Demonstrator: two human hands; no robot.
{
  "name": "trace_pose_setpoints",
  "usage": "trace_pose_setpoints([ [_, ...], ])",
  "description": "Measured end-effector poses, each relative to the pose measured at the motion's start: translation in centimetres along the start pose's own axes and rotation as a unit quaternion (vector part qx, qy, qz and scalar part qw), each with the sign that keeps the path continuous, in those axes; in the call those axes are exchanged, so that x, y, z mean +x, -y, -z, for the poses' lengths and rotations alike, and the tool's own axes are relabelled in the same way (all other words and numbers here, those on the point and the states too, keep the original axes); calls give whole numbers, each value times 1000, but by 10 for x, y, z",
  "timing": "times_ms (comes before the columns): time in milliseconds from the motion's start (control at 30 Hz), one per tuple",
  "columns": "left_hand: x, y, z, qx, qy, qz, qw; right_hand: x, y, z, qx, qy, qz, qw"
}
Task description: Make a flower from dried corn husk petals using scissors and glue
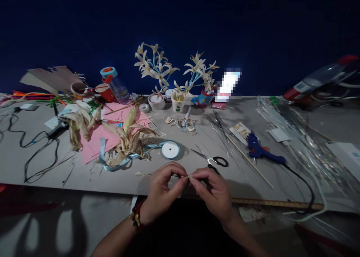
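Observation:
My left hand (166, 185) and my right hand (211, 189) meet at the table's front edge, fingertips almost touching. Each pinches one end of a small pale strip (188, 177), most of it hidden by the fingers. Just beyond my right hand lie scissors (209, 160) with black handles, blades pointing to the back left. A white spool (170, 149) of light blue ribbon (108, 167) rests beyond my left hand, its ribbon trailing left over dried corn husks (129, 141).
Husk flowers (157, 67) stand in cups at the back. A blue glue gun (263, 152), thin wires and a wooden stick (250, 161) lie right. Pink paper (92, 146) and black cables (26, 161) are left. A bottle (315, 80) leans at the back right.

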State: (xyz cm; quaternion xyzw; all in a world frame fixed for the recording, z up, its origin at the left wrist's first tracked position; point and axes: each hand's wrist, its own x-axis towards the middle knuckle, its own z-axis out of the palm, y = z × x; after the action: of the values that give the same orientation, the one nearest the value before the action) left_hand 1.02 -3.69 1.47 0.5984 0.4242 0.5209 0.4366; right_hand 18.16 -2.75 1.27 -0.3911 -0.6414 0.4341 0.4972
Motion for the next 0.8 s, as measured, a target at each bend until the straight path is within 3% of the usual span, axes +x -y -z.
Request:
trace_pose_setpoints([
  [233,-3,-1,2,-16,1,32,999,-7,-5,-4,92,5,-107,990],
  [467,-1,-3,3,-4,21,44,999,-5,-3,-4,78,12,-103,991],
  [800,-2,3,4,38,2,68,997,-3,-1,-1,111,49,-149,981],
])
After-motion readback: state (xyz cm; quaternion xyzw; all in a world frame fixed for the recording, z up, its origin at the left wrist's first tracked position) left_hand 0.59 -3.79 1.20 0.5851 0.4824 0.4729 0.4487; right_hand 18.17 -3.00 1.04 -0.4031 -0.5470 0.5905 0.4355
